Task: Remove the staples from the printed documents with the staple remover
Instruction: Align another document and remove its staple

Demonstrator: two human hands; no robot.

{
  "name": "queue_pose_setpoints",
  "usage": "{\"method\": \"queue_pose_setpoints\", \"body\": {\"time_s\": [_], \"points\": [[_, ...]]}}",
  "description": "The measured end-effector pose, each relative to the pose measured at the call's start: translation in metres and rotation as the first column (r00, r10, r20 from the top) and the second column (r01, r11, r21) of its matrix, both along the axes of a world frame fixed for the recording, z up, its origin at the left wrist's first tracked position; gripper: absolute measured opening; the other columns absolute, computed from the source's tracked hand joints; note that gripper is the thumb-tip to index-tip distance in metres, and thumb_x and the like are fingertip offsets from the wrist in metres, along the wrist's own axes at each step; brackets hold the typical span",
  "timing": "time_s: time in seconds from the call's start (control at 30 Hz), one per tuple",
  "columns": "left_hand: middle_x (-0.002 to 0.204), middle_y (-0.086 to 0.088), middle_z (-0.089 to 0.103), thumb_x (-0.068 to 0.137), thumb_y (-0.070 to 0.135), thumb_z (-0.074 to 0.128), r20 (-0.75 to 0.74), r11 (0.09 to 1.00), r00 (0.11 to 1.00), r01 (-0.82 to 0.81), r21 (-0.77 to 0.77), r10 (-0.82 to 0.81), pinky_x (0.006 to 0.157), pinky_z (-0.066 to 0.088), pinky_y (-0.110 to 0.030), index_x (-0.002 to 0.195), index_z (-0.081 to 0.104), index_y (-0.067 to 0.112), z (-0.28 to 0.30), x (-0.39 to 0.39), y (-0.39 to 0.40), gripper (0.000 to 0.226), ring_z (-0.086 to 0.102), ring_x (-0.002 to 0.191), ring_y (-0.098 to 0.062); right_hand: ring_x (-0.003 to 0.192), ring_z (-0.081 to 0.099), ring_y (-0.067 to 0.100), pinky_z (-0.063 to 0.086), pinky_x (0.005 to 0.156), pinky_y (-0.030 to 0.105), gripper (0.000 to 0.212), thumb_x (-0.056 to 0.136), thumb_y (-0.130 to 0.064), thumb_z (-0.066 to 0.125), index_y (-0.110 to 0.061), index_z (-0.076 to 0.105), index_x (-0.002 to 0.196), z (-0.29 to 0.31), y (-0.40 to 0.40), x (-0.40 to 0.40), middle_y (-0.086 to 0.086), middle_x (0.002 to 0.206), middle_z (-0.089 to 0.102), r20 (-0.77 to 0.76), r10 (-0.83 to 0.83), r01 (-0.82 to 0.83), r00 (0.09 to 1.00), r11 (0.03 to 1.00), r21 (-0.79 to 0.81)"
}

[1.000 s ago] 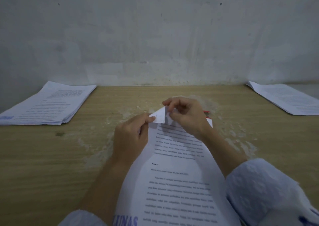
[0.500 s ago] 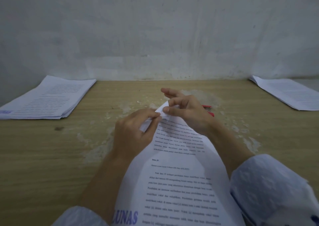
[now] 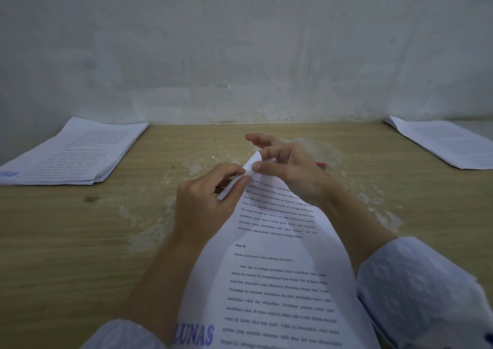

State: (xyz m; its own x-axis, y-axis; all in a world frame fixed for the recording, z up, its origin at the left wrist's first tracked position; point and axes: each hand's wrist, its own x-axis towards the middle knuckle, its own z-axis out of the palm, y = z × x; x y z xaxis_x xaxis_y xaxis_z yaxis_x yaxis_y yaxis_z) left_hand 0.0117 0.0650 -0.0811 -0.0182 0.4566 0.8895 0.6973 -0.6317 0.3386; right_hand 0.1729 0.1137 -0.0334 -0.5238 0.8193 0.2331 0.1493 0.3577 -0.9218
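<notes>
White printed document point(image 3: 277, 268) lies mid-tabletop point(image 3: 80, 242); left hand point(image 3: 202, 204) and right hand point(image 3: 288, 170) both pinch its folded top corner. Red staple remover point(image 3: 322, 164) sits behind the right hand, unheld. Staple not visible; paper stacks point(image 3: 72, 154) point(image 3: 448, 143) flank, so removal seems ongoing.

The desk point(image 3: 66, 242) is showing matt wood grain, its finish flaking into pale rough patches around the centre and toward 3 o'clock. The document point(image 3: 280, 268) is lying as smooth matt white paper with black print and a blue stamp, its corner curling at 12 o'clock. Paper stacks are sitting at 10 o'clock point(image 3: 72, 154) and 2 o'clock point(image 3: 448, 143). The wall point(image 3: 240, 41) is looking like rough, stained plaster. The sleeve point(image 3: 416, 284) is appearing as pale patterned cloth.
</notes>
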Motion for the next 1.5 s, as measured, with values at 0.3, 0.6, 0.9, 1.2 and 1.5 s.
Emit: {"method": "queue_pose_setpoints", "body": {"time_s": [0.3, 0.6, 0.9, 1.2, 1.5], "points": [[0.081, -0.003, 0.074, 0.076, 0.015, 0.073, -0.069, 0.996, 0.996, -0.041, 0.084, 0.047, 0.05, 0.05, -0.022, 0.079, 0.072, 0.002, 0.001, 0.001, -0.001, 0.013, 0.064, 0.075, -0.007, 0.131, 0.036, 0.003, 0.027, 0.11, 0.041, 0.03, 0.08, -0.007, 0.067, -0.029, 0.07, 0.061, 0.0, -0.003, -0.003, -0.012, 0.139, 0.045, -0.018, -0.052, 0.052, 0.998, 0.999, 0.012], [0.083, 0.001, 0.072, 0.078, 0.02, 0.07, -0.015, 1.0, 1.0, -0.007, 0.03, 0.008, 0.056, 0.054, -0.021, 0.085, 0.072, 0.003, 0.003, 0.0, -0.002, 0.019, 0.065, 0.073, -0.006, 0.105, 0.054, -0.008, 0.04, 0.096, 0.027, 0.014, 0.084, -0.003, 0.062, -0.015, 0.067, 0.079, -0.002, 0.0, -0.007, -0.018, 0.112, 0.055, -0.012, -0.032, 0.032, 0.999, 0.998, 0.057], [0.063, 0.015, 0.058, 0.09, 0.026, 0.054, 0.221, 0.979, 0.973, -0.024, -0.202, 0.069, 0.048, 0.034, -0.006, 0.093, 0.07, 0.009, 0.008, 0.0, -0.002, 0.023, 0.05, 0.052, 0.006, 0.115, 0.052, 0.007, 0.031, 0.102, 0.031, 0.028, 0.087, -0.02, 0.049, -0.022, 0.074, 0.073, 0.001, 0.004, -0.004, -0.009, 0.115, 0.061, -0.077, -0.053, 0.053, 0.996, 0.999, 0.003], [0.083, -0.009, 0.07, 0.094, 0.027, 0.049, 0.665, 0.78, 0.717, 0.286, -0.556, 0.21, 0.072, 0.05, -0.037, 0.08, 0.068, 0.018, 0.018, -0.011, 0.003, 0.025, 0.063, 0.078, -0.024, 0.071, 0.049, -0.003, 0.038, 0.065, 0.009, 0.011, 0.088, -0.008, 0.056, -0.018, 0.053, 0.09, -0.005, 0.006, -0.007, -0.013, 0.077, 0.051, 0.171, -0.271, 0.201, 0.947, 0.918, 0.341], [0.056, 0.011, 0.046, 0.095, 0.028, 0.047, 0.718, 0.89, 0.651, 0.141, -0.433, 0.246, 0.051, 0.034, -0.016, 0.062, 0.049, 0.018, 0.038, -0.019, -0.01, 0.034, 0.041, 0.054, -0.001, 0.13, 0.034, 0.026, 0.023, 0.109, 0.051, 0.075, 0.08, -0.043, 0.066, -0.02, 0.026, 0.139, 0.008, -0.01, 0.031, 0.003, 0.143, 0.031, 0.331, -0.64, 0.452, 0.693, 0.744, 0.493]]}}
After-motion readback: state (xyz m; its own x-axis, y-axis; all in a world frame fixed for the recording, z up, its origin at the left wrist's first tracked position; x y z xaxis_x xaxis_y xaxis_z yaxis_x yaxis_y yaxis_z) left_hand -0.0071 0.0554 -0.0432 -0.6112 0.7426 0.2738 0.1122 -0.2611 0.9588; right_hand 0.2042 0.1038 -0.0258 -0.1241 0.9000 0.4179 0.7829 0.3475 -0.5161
